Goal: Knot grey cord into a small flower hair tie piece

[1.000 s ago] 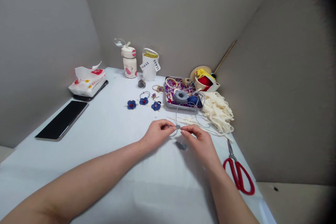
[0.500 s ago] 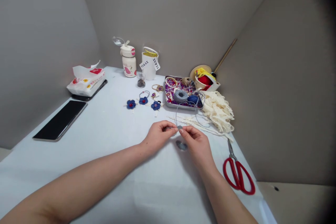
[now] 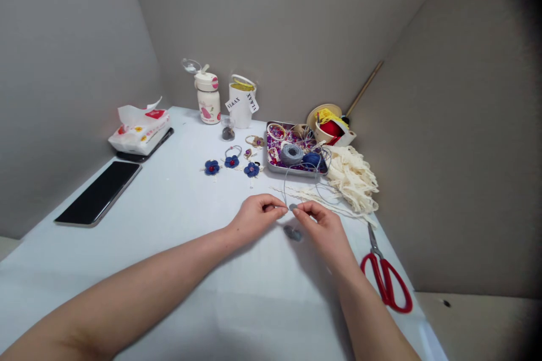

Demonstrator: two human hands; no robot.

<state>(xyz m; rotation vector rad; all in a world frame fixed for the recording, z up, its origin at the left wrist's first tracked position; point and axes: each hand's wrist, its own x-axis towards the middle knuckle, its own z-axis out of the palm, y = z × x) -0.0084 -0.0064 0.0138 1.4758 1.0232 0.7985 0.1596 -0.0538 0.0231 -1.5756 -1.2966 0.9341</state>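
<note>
My left hand (image 3: 257, 215) and my right hand (image 3: 322, 229) meet above the white table, fingertips almost touching. Between them they pinch a thin grey cord (image 3: 284, 186) carrying a small grey piece (image 3: 293, 207), which the fingers partly hide. The cord rises toward a metal tin (image 3: 292, 174) holding a grey yarn ball (image 3: 291, 154) and a blue yarn ball (image 3: 312, 159). Just below my fingers, a small grey fabric flower (image 3: 292, 232) lies on the table. Cream cord strands (image 3: 322, 202) lie beside my right hand.
Several blue flower ornaments (image 3: 231, 161) lie left of the tin. Cream lace (image 3: 353, 179) and red-handled scissors (image 3: 385, 282) sit at the right. A black tablet (image 3: 98, 192), tissue pack (image 3: 139, 132), bottle (image 3: 208, 99) and ribbon holder (image 3: 332, 131) stand around the table's edges.
My hands have shifted slightly on the cord, and the small grey piece now sits at my right fingertips. The grey flower on the table looks unmoved.
</note>
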